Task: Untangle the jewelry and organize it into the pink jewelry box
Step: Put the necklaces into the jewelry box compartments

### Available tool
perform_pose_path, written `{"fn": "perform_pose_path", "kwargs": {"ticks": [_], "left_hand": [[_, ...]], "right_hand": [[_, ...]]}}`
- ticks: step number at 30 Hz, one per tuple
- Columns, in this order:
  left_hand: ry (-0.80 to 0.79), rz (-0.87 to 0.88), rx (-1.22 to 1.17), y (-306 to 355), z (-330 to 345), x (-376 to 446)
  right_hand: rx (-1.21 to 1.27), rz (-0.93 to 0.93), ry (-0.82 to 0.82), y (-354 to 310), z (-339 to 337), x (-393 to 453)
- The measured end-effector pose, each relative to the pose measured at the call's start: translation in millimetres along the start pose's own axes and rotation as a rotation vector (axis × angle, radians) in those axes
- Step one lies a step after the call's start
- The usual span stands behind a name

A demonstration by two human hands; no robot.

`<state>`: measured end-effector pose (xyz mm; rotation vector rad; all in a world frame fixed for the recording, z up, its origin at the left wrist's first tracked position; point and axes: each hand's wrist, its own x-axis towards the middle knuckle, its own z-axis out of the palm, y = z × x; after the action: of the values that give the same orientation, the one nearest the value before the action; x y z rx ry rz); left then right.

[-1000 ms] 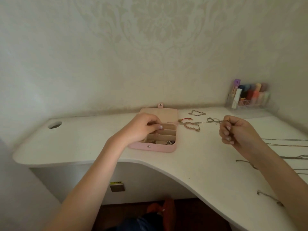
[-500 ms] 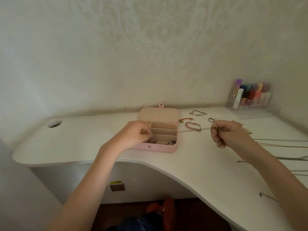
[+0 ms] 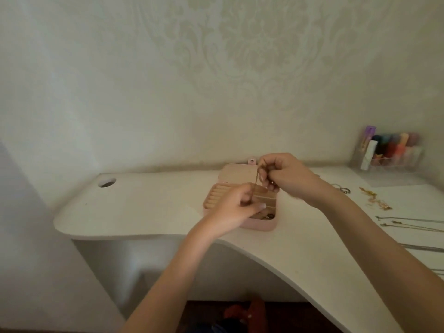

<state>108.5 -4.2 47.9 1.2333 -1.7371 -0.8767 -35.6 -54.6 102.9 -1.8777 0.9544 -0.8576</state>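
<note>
The pink jewelry box [image 3: 217,200] lies open on the white desk [image 3: 153,203], lid flat behind it, with small pieces in its front right compartment. A thin chain necklace [image 3: 256,182] hangs doubled between my two hands above the box. My left hand [image 3: 236,207] pinches its lower part over the compartments. My right hand [image 3: 281,173] pinches its upper part just above the lid. Loose gold pieces [image 3: 377,200] and several long chains [image 3: 408,224] lie on the desk at the right.
A clear organizer [image 3: 389,152] with coloured tubes stands at the back right against the wall. A round cable hole [image 3: 107,182] sits at the desk's left end. The desk's front edge curves toward me on the right.
My right hand swung left from the desk's right side to over the box lid, folding the stretched chain into a short hanging loop. My left hand stayed over the box.
</note>
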Motion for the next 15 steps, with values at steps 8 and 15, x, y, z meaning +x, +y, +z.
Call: {"fn": "perform_pose_path", "kwargs": {"ticks": [8, 15], "left_hand": [[0.212, -0.02, 0.077, -14, -43, -2], [0.224, -0.019, 0.231, -25, -47, -4]], "right_hand": [[-0.282, 0.054, -0.068, 31, -11, -6], [-0.427, 0.023, -0.11, 41, 4, -7]]}}
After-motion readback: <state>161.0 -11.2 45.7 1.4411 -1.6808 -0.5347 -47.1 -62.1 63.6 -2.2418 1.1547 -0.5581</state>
